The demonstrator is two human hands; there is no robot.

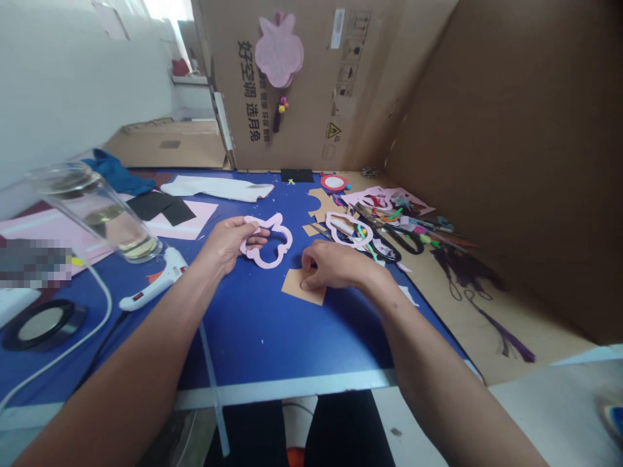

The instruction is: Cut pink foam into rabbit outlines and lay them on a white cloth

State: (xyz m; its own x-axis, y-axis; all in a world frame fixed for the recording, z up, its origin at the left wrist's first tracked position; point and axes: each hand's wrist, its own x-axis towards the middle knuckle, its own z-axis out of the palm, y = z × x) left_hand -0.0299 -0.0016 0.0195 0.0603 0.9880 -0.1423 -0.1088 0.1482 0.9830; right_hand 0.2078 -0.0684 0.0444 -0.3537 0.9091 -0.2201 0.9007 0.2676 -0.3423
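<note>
My left hand (227, 241) pinches the upper left edge of a pink foam frame cut-out (269, 241) shaped like a rabbit head, which lies on the blue table (253, 331). My right hand (331, 266) is curled, fingertips pressed on a small brown cardboard piece (302, 287) just right of the frame. A second pink frame (348, 228) lies further right among craft bits.
A white glue gun (154, 280) with its cord lies left of my left arm, beside a clear glass jar (100, 212). A black tape roll (43, 323) sits at far left. Black scissors (396, 237), pipe cleaners and paper scraps crowd the right. Cardboard walls (511, 143) stand behind and right.
</note>
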